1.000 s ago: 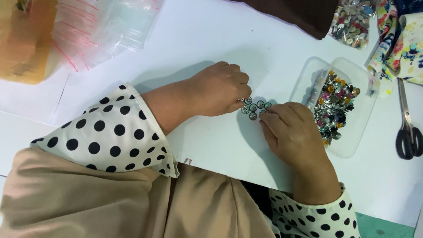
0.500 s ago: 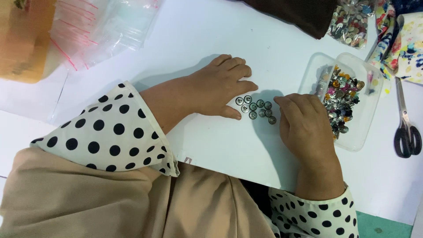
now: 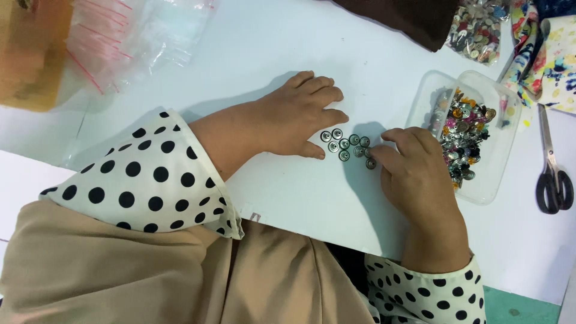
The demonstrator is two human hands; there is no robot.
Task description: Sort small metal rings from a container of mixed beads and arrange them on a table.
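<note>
Several small round metal snap buttons (image 3: 346, 144) lie in a cluster on the white table (image 3: 252, 54). My left hand (image 3: 297, 117) rests flat on the table just left of them, fingers stretched out, thumb near the closest button. My right hand (image 3: 414, 174) is to the right of the cluster, fingertips curled down onto the rightmost buttons. Both sleeves are white with black dots.
A clear plastic tray (image 3: 480, 186) of mixed coloured and metal buttons sits by my right hand. Scissors (image 3: 552, 174) lie at the right edge. A bag of buttons (image 3: 477, 30), dark cloth (image 3: 414, 18) and patterned fabric (image 3: 558, 54) are at the back; clear zip bags (image 3: 132, 36) at the upper left.
My left hand has opened from a loose fist and lies flat. The buttons, pinched together between both hands before, are now spread in a cluster on the table.
</note>
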